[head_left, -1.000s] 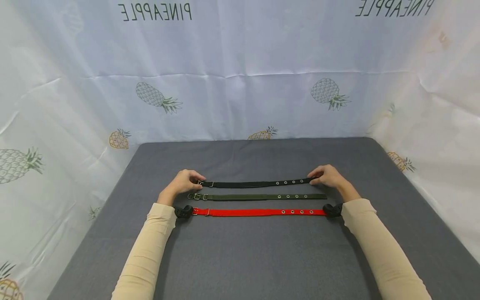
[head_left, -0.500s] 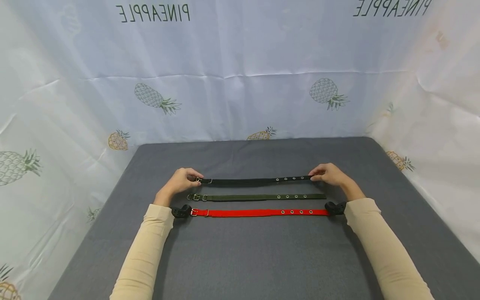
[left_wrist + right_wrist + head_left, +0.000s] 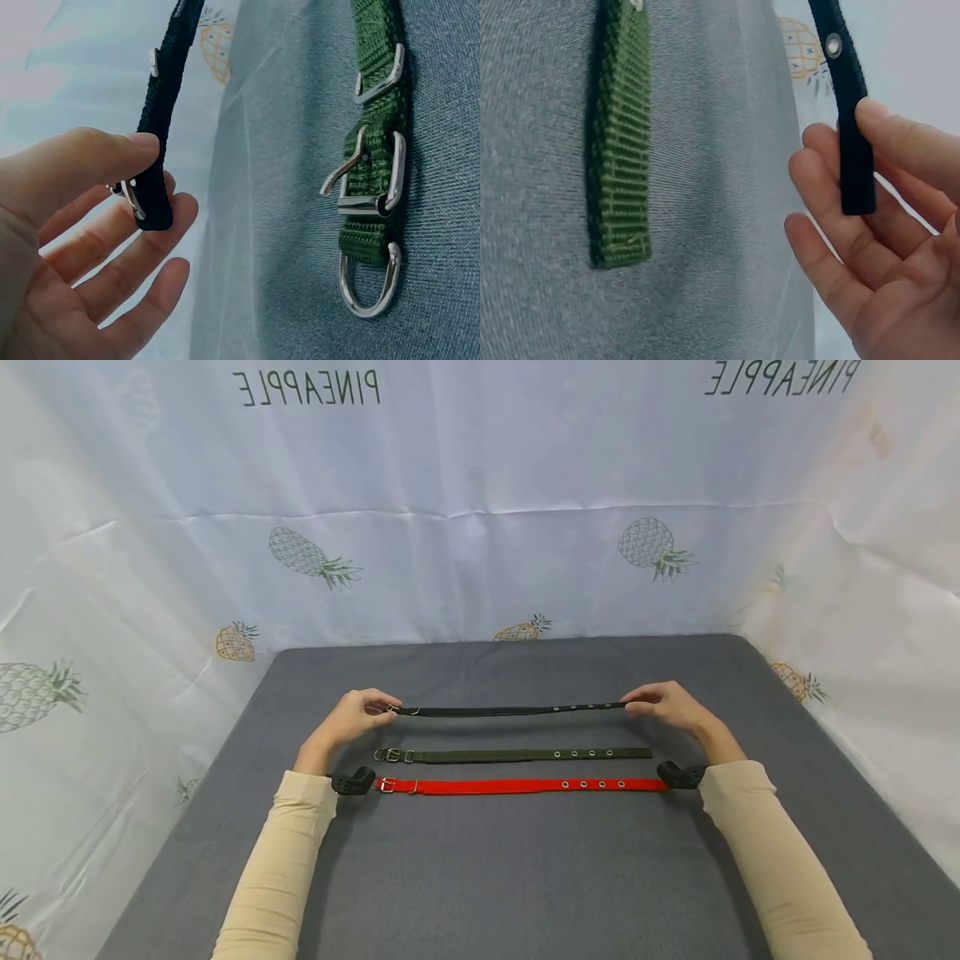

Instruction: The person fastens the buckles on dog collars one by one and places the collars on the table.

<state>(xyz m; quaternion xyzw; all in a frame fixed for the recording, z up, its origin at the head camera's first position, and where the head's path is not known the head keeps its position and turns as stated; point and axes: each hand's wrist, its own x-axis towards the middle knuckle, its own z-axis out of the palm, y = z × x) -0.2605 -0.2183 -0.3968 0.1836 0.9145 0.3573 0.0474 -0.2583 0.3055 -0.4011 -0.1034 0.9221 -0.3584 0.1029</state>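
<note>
A black collar [image 3: 487, 712] with metal eyelets is stretched between both hands, raised off the table. My left hand [image 3: 351, 717] pinches its buckle end between thumb and fingers; the buckle shows partly in the left wrist view. At the other end, my right hand [image 3: 671, 706] pinches the plain tip near an eyelet [image 3: 833, 45]. Nearer the person, a green collar [image 3: 487, 756] lies flat and straight, its buckle [image 3: 371, 172] on the left. Closest of all is a red collar [image 3: 487, 787], laid parallel to the green one, its buckle also on the left.
A grey cloth covers the table [image 3: 487, 877]. White curtains [image 3: 480, 460] printed with pineapples hang behind it and at both sides. Black wrist devices [image 3: 352, 781] sit below each hand, close to the ends of the red collar.
Both hands have lifted the black collar upward and away from the green one, and moved slightly apart. The green and red collars have stayed in place.
</note>
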